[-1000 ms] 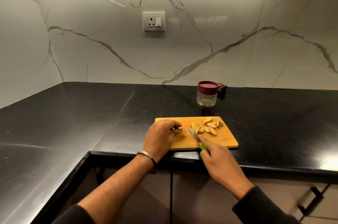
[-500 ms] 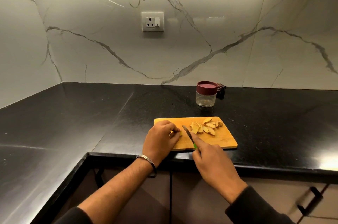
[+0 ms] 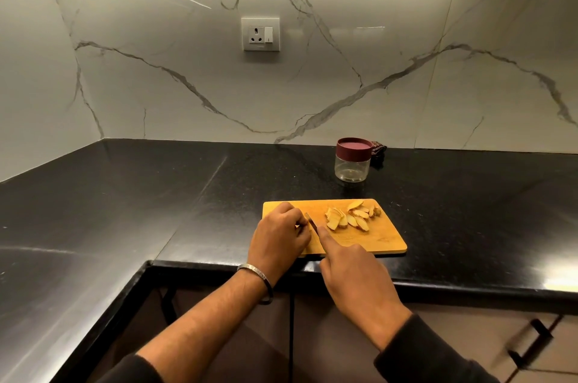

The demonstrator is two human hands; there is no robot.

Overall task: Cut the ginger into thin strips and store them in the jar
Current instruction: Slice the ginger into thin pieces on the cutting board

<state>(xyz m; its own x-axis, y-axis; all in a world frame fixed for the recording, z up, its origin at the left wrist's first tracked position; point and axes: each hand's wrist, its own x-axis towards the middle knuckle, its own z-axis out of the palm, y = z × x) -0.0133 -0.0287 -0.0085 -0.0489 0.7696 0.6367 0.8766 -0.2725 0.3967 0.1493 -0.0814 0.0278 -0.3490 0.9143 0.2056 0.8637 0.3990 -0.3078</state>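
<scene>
Ginger piece (image 3: 299,225): small, firm, likely slippery; left hand (image 3: 280,237) fingers curled over it, near-left on cutting board (image 3: 384,240).
Knife (image 3: 312,224): right hand (image 3: 350,270) fingers clamped round handle.
Slices (image 3: 350,217): light, right of blade.
Jar (image 3: 352,159): lidded, far on worktop (image 3: 156,195).

Maroon-lidded clear jar (image 3: 352,160); orange board (image 3: 375,235); black counter (image 3: 156,195); grey-veined white wall (image 3: 187,85)

Single head-worn wide-angle view, looking forward and down from above the counter (image 3: 125,210) edge toward the wall (image 3: 187,85); forearms enter from below, near the lens; board (image 3: 369,239) centred, mid-distance.
</scene>
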